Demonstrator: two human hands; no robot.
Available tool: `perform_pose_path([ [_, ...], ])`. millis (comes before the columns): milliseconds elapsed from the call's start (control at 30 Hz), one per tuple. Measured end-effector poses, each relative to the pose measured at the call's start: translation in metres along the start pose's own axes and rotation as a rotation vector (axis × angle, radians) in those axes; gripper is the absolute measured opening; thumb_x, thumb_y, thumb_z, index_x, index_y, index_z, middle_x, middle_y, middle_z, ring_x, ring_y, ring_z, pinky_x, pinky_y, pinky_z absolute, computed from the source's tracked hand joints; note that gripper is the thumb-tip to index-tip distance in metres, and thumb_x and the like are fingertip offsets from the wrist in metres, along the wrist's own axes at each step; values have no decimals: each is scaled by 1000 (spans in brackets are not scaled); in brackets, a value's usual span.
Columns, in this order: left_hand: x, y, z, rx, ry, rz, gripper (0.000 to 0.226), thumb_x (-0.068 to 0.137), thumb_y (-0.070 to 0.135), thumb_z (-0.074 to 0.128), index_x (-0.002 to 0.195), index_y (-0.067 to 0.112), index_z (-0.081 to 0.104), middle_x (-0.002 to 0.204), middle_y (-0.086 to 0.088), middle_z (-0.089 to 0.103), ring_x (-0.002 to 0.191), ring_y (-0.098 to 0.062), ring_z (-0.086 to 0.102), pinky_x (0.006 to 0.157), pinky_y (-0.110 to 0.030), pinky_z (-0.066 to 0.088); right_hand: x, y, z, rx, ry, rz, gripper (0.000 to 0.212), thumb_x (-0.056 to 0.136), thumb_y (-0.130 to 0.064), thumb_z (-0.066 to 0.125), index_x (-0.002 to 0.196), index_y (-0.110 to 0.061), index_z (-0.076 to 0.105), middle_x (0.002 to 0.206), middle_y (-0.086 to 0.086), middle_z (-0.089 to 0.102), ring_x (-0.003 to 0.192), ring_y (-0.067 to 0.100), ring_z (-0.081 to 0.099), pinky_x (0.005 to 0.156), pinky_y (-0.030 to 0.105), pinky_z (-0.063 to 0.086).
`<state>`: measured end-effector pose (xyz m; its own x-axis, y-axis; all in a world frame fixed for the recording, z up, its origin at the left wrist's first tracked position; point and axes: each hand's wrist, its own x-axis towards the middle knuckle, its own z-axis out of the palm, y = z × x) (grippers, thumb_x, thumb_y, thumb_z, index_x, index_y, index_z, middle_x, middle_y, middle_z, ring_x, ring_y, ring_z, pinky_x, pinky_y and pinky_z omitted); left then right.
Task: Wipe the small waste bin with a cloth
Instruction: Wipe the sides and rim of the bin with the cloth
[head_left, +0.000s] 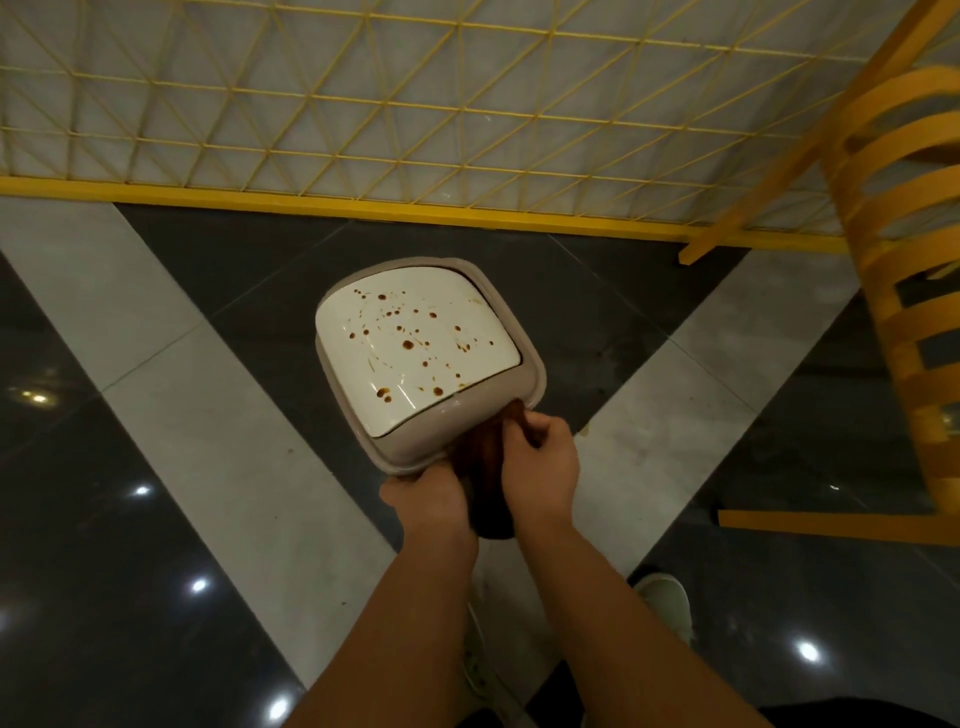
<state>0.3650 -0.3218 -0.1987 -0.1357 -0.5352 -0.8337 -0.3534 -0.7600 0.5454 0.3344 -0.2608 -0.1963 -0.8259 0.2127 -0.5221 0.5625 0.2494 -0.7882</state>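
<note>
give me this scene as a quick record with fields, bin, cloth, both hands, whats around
bin: small waste bin on the floor, beige body with white lid
lid state: closed, spattered with brown spots
cloth: dark brown cloth at the bin's near edge, between the hands
left hand: left hand grips the cloth at the bin's near rim
right hand: right hand pinches the cloth's upper end
floor: dark glossy tiles with pale stripes
surroundings: yellow wire fence behind the bin, yellow slatted chair on the right

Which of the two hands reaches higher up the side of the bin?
The right hand: its fingers pinch the brown cloth just under the bin's rim, while the left hand holds the cloth lower down.
</note>
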Motion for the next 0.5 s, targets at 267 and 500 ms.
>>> perform_pose_path([
  [267, 4, 3, -3, 26, 11, -23, 19, 89, 6, 59, 87, 23, 51, 92, -7, 60, 99, -33, 62, 89, -55, 53, -10, 5, 15, 122, -72, 265, 25, 85, -20, 64, 105, -19, 49, 100, 2, 58, 87, 14, 57, 71, 25, 46],
  [500, 3, 1, -1, -85, -53, 9, 55, 86, -9, 61, 133, 13, 45, 112, -5, 57, 88, -15, 57, 89, -34, 52, 45, -28, -8, 170, 78, 313, 26, 86, -28, 63, 109, -21, 53, 103, 3, 60, 89, 20, 58, 75, 33, 47],
])
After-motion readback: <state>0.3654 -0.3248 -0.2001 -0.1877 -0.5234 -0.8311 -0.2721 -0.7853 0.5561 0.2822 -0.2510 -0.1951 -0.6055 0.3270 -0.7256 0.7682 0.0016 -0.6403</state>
